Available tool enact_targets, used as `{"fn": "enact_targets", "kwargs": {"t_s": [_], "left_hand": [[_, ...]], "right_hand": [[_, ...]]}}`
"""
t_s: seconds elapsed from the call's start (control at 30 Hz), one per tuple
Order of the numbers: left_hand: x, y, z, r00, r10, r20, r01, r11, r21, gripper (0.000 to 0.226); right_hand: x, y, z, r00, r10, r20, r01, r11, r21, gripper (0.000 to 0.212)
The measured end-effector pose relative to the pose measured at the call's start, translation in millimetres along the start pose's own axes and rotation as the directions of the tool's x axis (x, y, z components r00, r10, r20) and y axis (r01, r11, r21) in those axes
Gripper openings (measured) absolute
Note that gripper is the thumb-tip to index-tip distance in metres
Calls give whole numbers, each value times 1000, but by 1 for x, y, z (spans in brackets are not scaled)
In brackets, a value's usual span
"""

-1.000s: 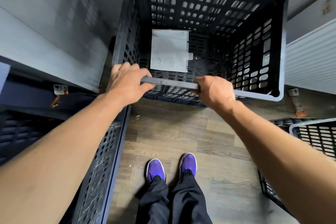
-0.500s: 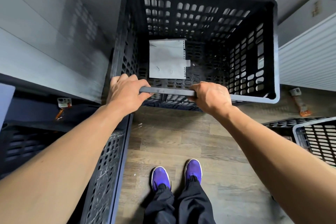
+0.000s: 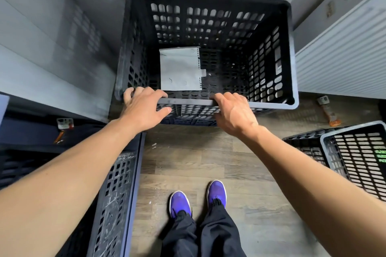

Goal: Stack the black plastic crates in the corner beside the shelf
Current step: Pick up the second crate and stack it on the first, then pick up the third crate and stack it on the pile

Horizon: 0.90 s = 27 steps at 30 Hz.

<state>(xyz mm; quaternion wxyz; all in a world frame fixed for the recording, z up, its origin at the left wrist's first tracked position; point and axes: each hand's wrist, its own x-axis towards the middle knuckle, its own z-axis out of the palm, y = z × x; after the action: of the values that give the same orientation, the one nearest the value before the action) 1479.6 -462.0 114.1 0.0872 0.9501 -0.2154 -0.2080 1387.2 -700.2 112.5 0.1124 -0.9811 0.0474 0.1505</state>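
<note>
The grey panelled walls [image 3: 52,33] meet in the far corner, and the wood-plank floor [image 3: 188,165] runs from there toward the viewer. Set into that corner, its far and left sides close against the walls, is the black plastic crate [image 3: 208,27]: a deep, open-topped box with walls pierced by rows of rounded slots, a smooth solid rim, and a perforated bottom through which more black lattice shows (whether that is another crate beneath cannot be told for certain). To its right stands a white ribbed unit [image 3: 344,58]. A second crate [image 3: 117,194], dark and scuffed with pale scratches, fills the near left, and a third crate [image 3: 359,156] lies tilted at the right edge.

A white sheet of paper [image 3: 179,69] with one perforated edge lies on the bottom of the corner crate, toward its near left.

The person's left hand [image 3: 144,108] is curled over the near rim close to the left corner, fingers inside and thumb against the outer face. The right hand [image 3: 234,110] grips the same rim further right, fingers hooked over it. Purple shoes [image 3: 198,198] stand on the planks below.
</note>
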Motion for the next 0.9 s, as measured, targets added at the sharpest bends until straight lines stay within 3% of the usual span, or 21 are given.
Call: {"fn": "enact_targets", "kwargs": {"t_s": [0.13, 0.37, 0.5, 0.8, 0.9], "left_hand": [[-3, 38, 3, 989, 95, -112, -107, 989, -98, 41], [-16, 128, 19, 938, 284, -199, -317, 935, -160, 40], [-37, 174, 35, 918, 304, -254, -353, 919, -176, 37], [-62, 254, 84, 930, 368, -9, -366, 922, -124, 46], [-69, 310, 106, 908, 406, 100, -399, 913, -81, 50]], "right_hand": [[-23, 13, -12, 999, -32, -9, 33, 993, 114, 56], [-78, 41, -26, 980, 26, -197, 18, 976, 216, 47], [-111, 63, -16, 980, 64, -188, -15, 968, 251, 48], [-178, 144, 12, 984, 180, -16, -168, 943, 288, 48], [-224, 198, 16, 960, 278, -2, -261, 902, 345, 48]]}}
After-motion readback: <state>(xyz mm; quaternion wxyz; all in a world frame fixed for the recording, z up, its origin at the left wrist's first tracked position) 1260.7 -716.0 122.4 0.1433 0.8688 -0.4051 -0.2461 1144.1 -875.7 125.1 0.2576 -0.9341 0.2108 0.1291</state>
